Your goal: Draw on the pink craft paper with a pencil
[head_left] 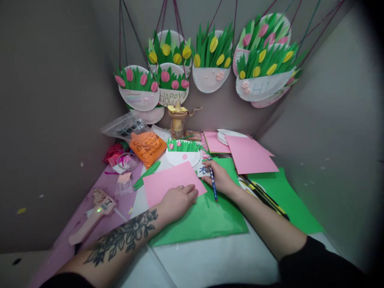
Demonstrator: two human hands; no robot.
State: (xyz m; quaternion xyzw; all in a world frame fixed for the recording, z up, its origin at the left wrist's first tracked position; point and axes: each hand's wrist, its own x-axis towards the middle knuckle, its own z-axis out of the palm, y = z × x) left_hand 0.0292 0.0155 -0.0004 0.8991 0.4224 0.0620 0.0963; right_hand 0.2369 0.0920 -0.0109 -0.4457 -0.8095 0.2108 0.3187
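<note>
My left hand point(181, 201) lies flat, fingers stretched, on a sheet of pink paper point(166, 182). My right hand point(220, 178) is closed around a blue patterned pencil point(213, 182), which slants upright between the fingers. Its thumb and fingertips also meet a small white card point(203, 171) marked with a dark blue character. Both sheets of work rest on a large green sheet point(201, 224). Just behind the pink paper is a half-round white paper-plate basket point(177, 159) with green paper leaves and pink tulips, partly covered by that paper.
A hot glue gun point(96, 216) with a green light lies left. Behind it are green leaf strips point(147, 176), a tape ring point(128, 161) and an orange bag point(147, 147). Right are pink sheets point(252, 154) and a black-yellow tool point(267, 198). Finished plate baskets point(211, 78) hang behind.
</note>
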